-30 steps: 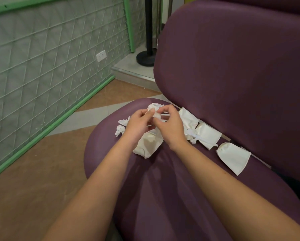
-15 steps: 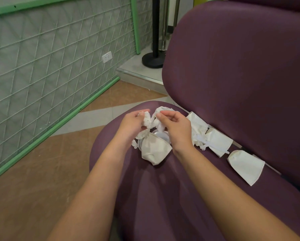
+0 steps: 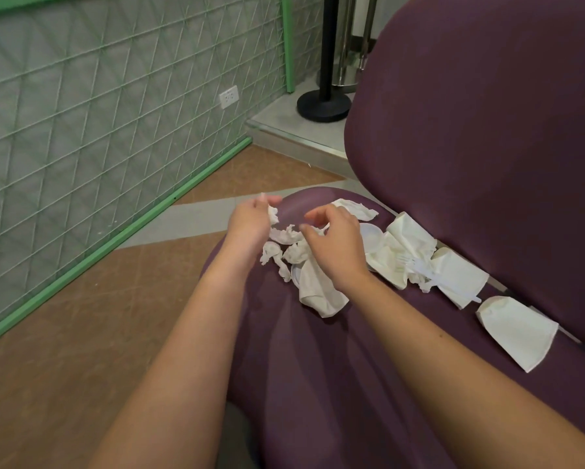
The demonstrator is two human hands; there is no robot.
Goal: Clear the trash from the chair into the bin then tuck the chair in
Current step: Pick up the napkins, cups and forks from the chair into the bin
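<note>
Left hand [image 3: 250, 223] pinching crumpled tissue [image 3: 273, 213], right hand [image 3: 335, 242] loosely curled — empty

Single head-worn, wide-angle view, looking forward and steeply down onto the seat of a purple chair [image 3: 335, 384] from close above its front edge. The chair's backrest rises at the right of the frame; the seat fills the lower centre. Both forearms enter from the bottom edge, so the camera sits just behind and above them, the left hand [image 3: 250, 223] and right hand [image 3: 335, 245] falling near mid-frame over the seat. Left of the chair, the view takes in the floor and a green-framed wall panel [image 3: 98, 130]. Straight lines bow toward the frame edges. No second view overlaps it.
</note>
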